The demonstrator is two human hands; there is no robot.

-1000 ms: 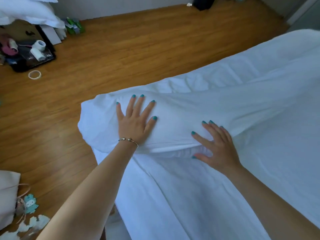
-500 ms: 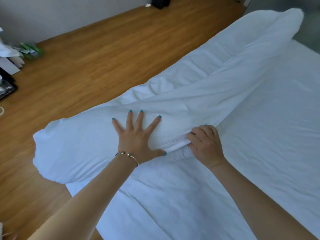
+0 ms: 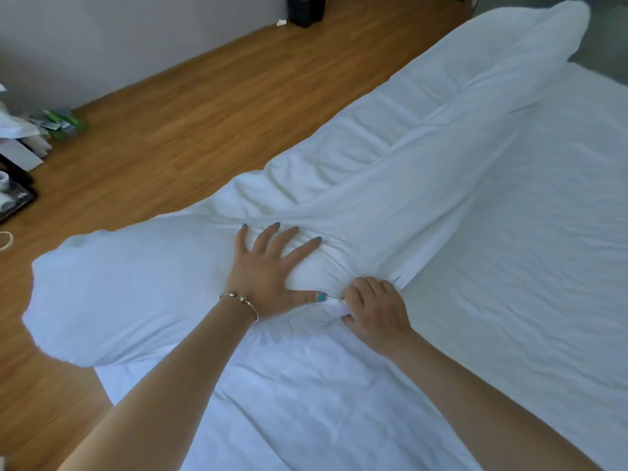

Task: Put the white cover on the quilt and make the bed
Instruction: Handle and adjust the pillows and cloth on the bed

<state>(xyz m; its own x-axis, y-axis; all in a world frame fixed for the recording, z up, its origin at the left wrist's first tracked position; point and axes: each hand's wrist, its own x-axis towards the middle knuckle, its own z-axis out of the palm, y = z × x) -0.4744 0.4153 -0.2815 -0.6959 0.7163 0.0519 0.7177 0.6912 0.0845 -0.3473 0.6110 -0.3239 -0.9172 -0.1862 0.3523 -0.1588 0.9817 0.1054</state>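
Note:
A long roll of white covered quilt [image 3: 390,171] lies along the bed's left edge, from the near left corner up to the far right. Its near end overhangs the floor. My left hand [image 3: 272,266] presses flat on the roll, fingers spread, a bracelet on the wrist. Right beside its thumb, my right hand [image 3: 373,307] is closed, pinching the cover's edge where a thin seam or zip line runs. Fabric bunches into creases around that pinch. The white bed sheet [image 3: 509,300] spreads to the right and below the roll.
Wooden floor [image 3: 187,113] runs along the bed's left side. A dark bin [image 3: 306,8] stands by the far wall. A black tray with small items [image 3: 13,198] and papers with green packets [image 3: 51,124] sit at the far left.
My right hand went from open on the roll to a closed pinch on the cover's edge and slid toward my left thumb. My left hand shifted right along the roll. The view turned right.

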